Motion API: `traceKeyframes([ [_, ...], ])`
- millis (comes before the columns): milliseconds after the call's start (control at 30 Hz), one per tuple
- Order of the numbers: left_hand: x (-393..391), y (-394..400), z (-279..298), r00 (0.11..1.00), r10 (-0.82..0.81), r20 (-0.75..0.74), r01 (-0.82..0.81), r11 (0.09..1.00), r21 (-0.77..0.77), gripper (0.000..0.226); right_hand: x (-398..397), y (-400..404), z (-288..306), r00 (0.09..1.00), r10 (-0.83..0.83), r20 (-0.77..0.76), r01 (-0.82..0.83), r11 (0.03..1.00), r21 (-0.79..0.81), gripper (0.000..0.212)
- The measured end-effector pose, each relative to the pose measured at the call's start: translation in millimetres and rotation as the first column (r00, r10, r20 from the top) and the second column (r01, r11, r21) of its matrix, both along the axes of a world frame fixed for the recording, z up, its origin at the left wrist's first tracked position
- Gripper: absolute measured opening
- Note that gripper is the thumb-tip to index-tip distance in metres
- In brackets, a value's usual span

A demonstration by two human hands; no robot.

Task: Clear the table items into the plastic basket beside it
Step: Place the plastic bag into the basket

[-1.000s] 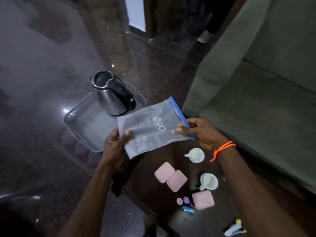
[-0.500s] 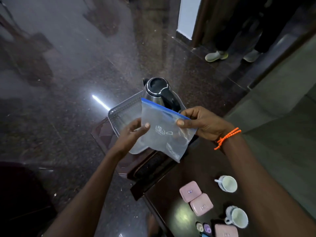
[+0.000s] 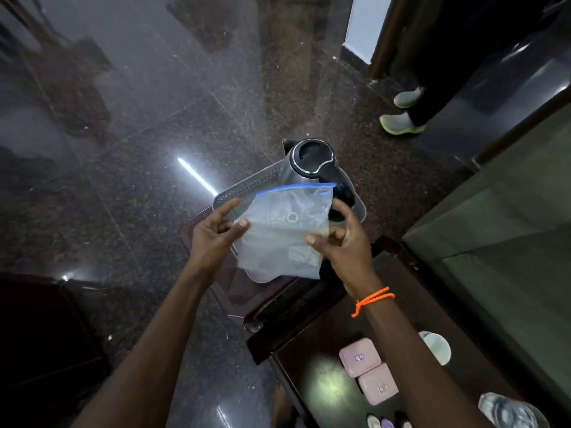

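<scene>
Over the plastic basket (image 3: 247, 188), in the head view, the only 1 I have, I see the zip bag (image 3: 284, 230) hanging with its blue seal strip uppermost, just in front of the steel kettle (image 3: 312, 163) that already stands upright inside that basket. My left hand (image 3: 213, 239) has its thumb on the near face of the bag's left edge and its fingers spread loosely beyond it; whether it pinches or only steadies, I cannot tell. My right hand (image 3: 346, 242) is half open at the bag's right edge, fingers curled, thumb tip near the film; I cannot tell if it grips either.

I judge the bag very light and limp: thin clear film, wrinkled, its lower corner drooping toward the basket, with only a faint small shape inside. It should slide easily between fingertips and will flutter, not drop straight. The stiffest hold is the blue seal strip or a top corner, so I would pinch there and lay it flat beside the kettle.

Behind the basket, toward me, the dark table (image 3: 309, 356) carries 2 pink cases (image 3: 367, 370) side by side, a white cup (image 3: 438, 347) beyond them, and small bits at the frame's bottom edge.
</scene>
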State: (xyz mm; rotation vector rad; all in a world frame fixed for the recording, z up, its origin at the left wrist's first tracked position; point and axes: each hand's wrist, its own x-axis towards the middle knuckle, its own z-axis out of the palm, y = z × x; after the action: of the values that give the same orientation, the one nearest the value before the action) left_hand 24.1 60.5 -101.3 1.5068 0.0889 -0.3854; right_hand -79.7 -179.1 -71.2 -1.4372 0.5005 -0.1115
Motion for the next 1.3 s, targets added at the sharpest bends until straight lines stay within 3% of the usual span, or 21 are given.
traceKeyframes([
  [133,11.8,10.4,4.9,0.997,-0.070,-0.016,0.068,0.992,-0.105,0.045,11.0,-1.8,0.2,0.986,0.161,0.044,-0.154,0.979,-0.137,0.091],
  [233,19.4,14.7,8.7,0.982,-0.190,0.022,0.190,0.982,0.004,0.041,18.2,2.1,1.8,0.965,0.264,0.013,-0.245,0.912,-0.329,0.078],
  [333,26.2,17.7,10.0,0.976,-0.195,0.097,0.162,0.948,0.275,0.029,21.5,7.9,-1.0,0.974,0.224,-0.004,-0.180,0.769,-0.613,0.044],
  [433,29.9,21.2,6.6,0.943,-0.181,0.278,0.001,0.841,0.541,0.033,26.4,15.0,-3.0,0.975,0.222,0.031,-0.106,0.578,-0.809,0.012],
  [567,38.2,22.4,-2.9,0.904,-0.183,0.387,-0.151,0.711,0.687,0.030,34.5,30.1,-10.5,0.927,0.364,0.086,-0.080,0.417,-0.906,0.018],
  [700,59.6,5.0,-8.8,0.838,-0.295,0.459,-0.212,0.599,0.772,0.024,41.5,44.2,-30.5,0.882,0.469,0.036,-0.030,0.132,-0.991,0.023],
  [767,66.4,-2.8,-15.1,0.835,-0.353,0.422,-0.200,0.520,0.831,0.028,48.3,56.3,-43.5,0.880,0.473,-0.049,-0.073,0.033,-0.997,0.018],
  [833,64.0,-8.2,-26.1,0.860,-0.373,0.349,-0.155,0.461,0.874,0.032,56.4,70.7,-57.5,0.819,0.506,-0.271,-0.300,-0.026,-0.954,0.018],
  [900,54.5,-11.9,-38.5,0.873,-0.391,0.293,-0.099,0.447,0.889,0.035,64.4,80.7,-69.4,0.648,0.557,-0.519,-0.608,-0.033,-0.794,0.026],
  [967,45.2,-15.9,-49.4,0.844,-0.473,0.252,-0.031,0.426,0.904,0.036,69.9,85.5,-74.2,0.503,0.574,-0.646,-0.787,-0.004,-0.617,0.029],
  [1000,41.9,-17.9,-54.9,0.816,-0.536,0.215,0.012,0.388,0.922,0.035,71.1,86.8,-75.8,0.504,0.567,-0.652,-0.818,0.071,-0.570,0.028],
  [1033,39.9,-20.2,-59.9,0.784,-0.597,0.172,0.044,0.330,0.943,0.035,72.6,87.1,-76.7,0.560,0.545,-0.624,-0.808,0.195,-0.555,0.027],
  [1100,40.8,-24.2,-65.9,0.731,-0.676,0.092,0.067,0.206,0.976,0.038,75.3,85.3,-78.6,0.749,0.413,-0.519,-0.662,0.424,-0.618,0.025],
  [1133,42.7,-25.9,-66.7,0.715,-0.696,0.059,0.080,0.165,0.983,0.042,75.8,83.6,-80.7,0.821,0.319,-0.473,-0.571,0.458,-0.681,0.028],
  [1200,47.3,-29.1,-67.3,0.684,-0.729,-0.037,0.137,0.078,0.988,0.057,77.6,79.0,-88.2,0.852,0.212,-0.478,-0.521,0.428,-0.739,0.043],
  [1300,50.7,-31.4,-67.4,0.643,-0.747,-0.169,0.190,-0.059,0.980,0.071,80.9,74.6,-100.1,0.752,0.227,-0.619,-0.657,0.336,-0.675,0.061],
])
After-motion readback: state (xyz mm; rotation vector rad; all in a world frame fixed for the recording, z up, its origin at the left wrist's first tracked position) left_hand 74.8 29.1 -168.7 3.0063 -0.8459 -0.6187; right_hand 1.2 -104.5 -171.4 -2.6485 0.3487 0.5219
